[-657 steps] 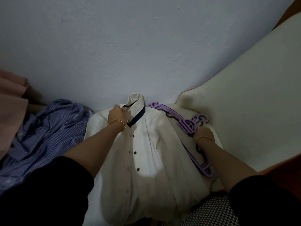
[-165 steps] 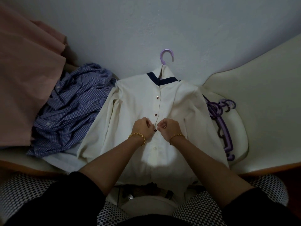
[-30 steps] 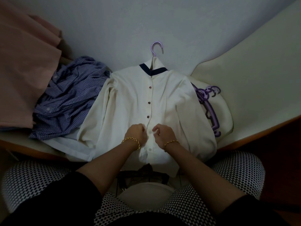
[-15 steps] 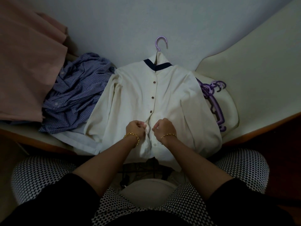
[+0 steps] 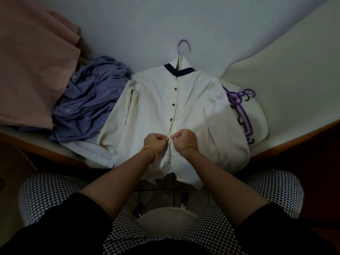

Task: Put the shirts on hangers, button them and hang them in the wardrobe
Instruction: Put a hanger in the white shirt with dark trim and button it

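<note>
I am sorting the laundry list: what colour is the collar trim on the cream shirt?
Dark navy, a V-shaped band at the neck of the cream shirt; the head view shows it.

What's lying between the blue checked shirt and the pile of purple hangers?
The white shirt, laid flat, as the head view shows. The left hand and right hand pinch its front.

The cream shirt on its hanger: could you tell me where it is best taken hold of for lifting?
Probably by the purple hook, which pokes out bare above the collar of the cream shirt. Reach in from the far end, over the collar: the hook carries the whole shirt, and nothing covers it.
</note>
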